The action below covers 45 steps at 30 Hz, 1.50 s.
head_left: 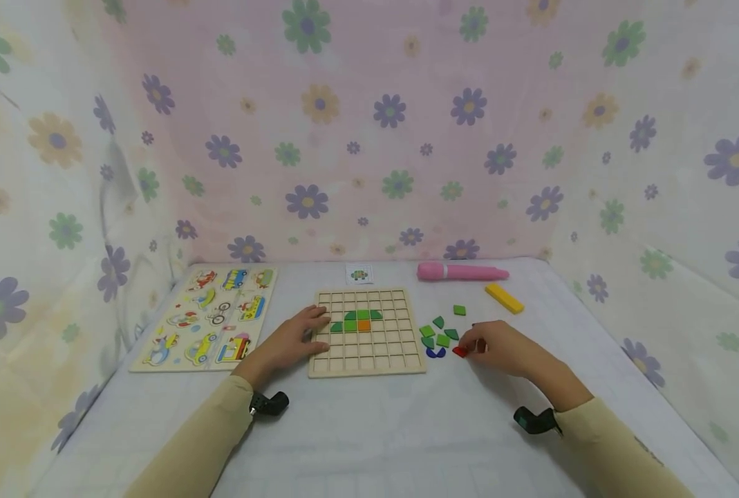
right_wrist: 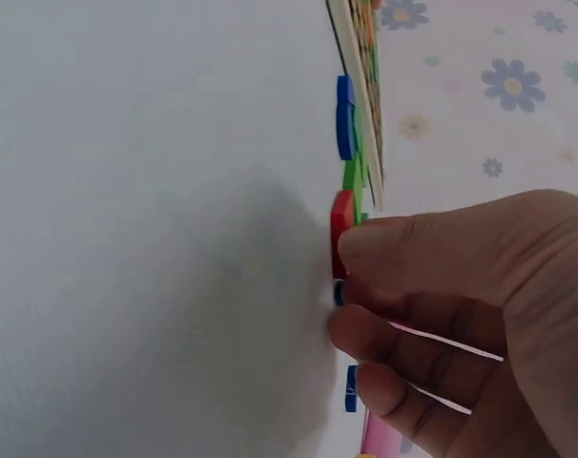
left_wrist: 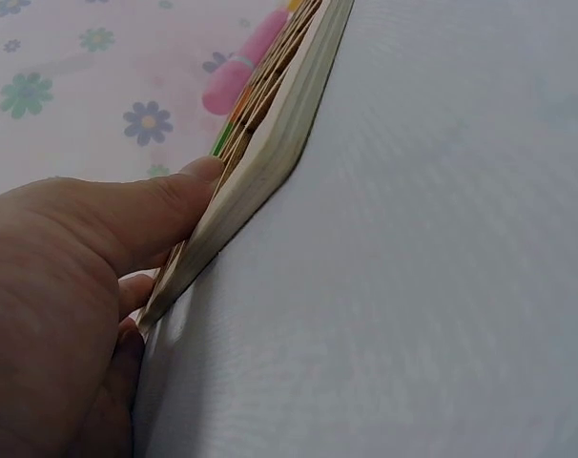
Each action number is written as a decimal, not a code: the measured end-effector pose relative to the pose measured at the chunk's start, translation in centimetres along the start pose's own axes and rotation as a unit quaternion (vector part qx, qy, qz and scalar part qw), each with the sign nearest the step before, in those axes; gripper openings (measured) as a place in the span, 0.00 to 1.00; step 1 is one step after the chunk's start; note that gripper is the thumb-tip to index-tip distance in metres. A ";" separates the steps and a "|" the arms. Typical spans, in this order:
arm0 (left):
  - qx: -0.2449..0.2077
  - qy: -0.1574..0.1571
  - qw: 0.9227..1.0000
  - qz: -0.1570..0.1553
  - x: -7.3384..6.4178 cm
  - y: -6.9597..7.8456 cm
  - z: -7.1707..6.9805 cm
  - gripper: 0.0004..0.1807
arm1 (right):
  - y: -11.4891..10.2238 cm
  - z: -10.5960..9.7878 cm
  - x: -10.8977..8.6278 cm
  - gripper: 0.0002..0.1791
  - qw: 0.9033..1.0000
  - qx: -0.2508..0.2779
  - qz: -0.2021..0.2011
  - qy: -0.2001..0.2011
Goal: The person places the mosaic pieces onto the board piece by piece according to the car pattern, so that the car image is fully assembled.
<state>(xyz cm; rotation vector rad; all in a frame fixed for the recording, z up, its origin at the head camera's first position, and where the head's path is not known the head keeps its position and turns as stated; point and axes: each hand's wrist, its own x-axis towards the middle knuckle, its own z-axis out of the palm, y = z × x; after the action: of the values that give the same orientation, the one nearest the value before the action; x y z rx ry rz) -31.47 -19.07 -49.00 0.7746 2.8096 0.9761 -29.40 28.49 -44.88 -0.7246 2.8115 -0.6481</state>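
One red piece (head_left: 460,351) pinched by the right hand (head_left: 500,346), right of the grid board (head_left: 369,374), near two blue pieces (head_left: 431,353) and several loose green pieces (head_left: 443,340), left hand (head_left: 291,339), thumb and fingers apart, touching the board's left edge, orange square (head_left: 363,325) beside green tiles (head_left: 350,326) in its cells

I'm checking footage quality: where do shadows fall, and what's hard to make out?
Head: light looks fairly even, but the card is too small to read fully; left wrist: a shadow darkens the cloth below the board, near the left hand; right wrist: a broad, soft-edged shadow lies on the cloth beside the right hand.
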 end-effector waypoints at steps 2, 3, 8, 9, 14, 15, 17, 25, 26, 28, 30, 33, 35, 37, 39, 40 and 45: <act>-0.001 -0.003 1.000 0.000 0.0 -0.1 -0.1 0.38 | -0.2 0.3 0.1 0.12 1.000 -0.007 -0.003 0.005; -0.001 -0.006 1.000 0.001 0.1 -0.1 -0.1 0.38 | -0.2 0.5 0.1 0.11 1.000 -0.010 -0.001 0.006; 0.002 -0.016 1.000 0.004 0.2 -0.1 0.0 0.38 | -0.8 0.9 0.2 0.08 1.000 -0.027 -0.003 0.008; 0.003 -0.014 1.000 0.004 0.2 -0.1 0.0 0.38 | -1.0 0.9 0.2 0.07 0.999 -0.031 -0.008 0.010; 0.006 -0.004 1.000 0.006 0.1 0.0 -0.2 0.37 | -1.7 0.8 0.5 0.08 0.999 -0.034 -0.010 0.014; 0.005 -0.003 1.000 0.004 0.1 0.0 -0.2 0.37 | -1.8 0.8 0.6 0.09 0.999 -0.034 -0.006 0.012; 0.003 -0.003 1.000 0.003 0.0 0.0 -0.2 0.37 | -1.9 0.8 0.7 0.10 0.999 -0.032 0.002 0.007; -0.001 -0.001 1.000 0.001 -0.1 0.2 -0.2 0.37 | -2.1 0.9 0.8 0.10 0.999 -0.035 0.005 0.008; -0.001 -0.002 1.000 0.001 -0.1 0.2 -0.3 0.37 | -2.1 0.9 0.7 0.10 0.999 -0.035 0.006 0.010; 0.001 -0.003 1.000 0.002 0.0 0.2 -0.3 0.37 | -2.2 0.7 0.8 0.10 0.999 -0.035 0.009 0.015; 0.003 -0.003 1.000 0.002 0.0 0.3 -0.3 0.37 | -2.4 0.3 0.9 0.09 0.999 -0.034 0.002 0.025; 0.007 -0.005 1.000 0.000 0.1 0.2 -0.4 0.37 | -2.7 -0.4 1.3 0.08 0.998 -0.033 -0.010 0.047; 0.009 -0.005 1.000 0.000 0.1 0.2 -0.4 0.37 | -3.0 -0.9 1.7 0.08 0.998 -0.028 -0.018 0.058; 0.007 -0.005 1.000 -0.002 0.1 0.2 -0.4 0.37 | -3.3 -1.3 2.2 0.08 0.997 -0.025 -0.022 0.064; 0.006 -0.005 1.000 -0.002 0.0 0.3 -0.4 0.37 | -3.6 -1.6 2.7 0.08 0.997 -0.024 -0.025 0.069; 0.005 -0.004 1.000 -0.002 0.0 0.4 -0.4 0.37 | -3.8 -1.6 3.0 0.08 0.997 -0.025 -0.029 0.071; 0.000 -0.005 1.000 -0.006 -0.1 0.4 -0.3 0.38 | -4.8 -1.6 4.6 0.07 0.996 -0.026 -0.038 0.083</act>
<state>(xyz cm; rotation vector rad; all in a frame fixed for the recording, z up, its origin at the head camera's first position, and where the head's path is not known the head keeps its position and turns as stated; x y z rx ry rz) -31.25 -19.07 -48.50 0.7612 2.8019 0.9667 -31.79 23.05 -41.57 -0.8262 2.9738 -0.6792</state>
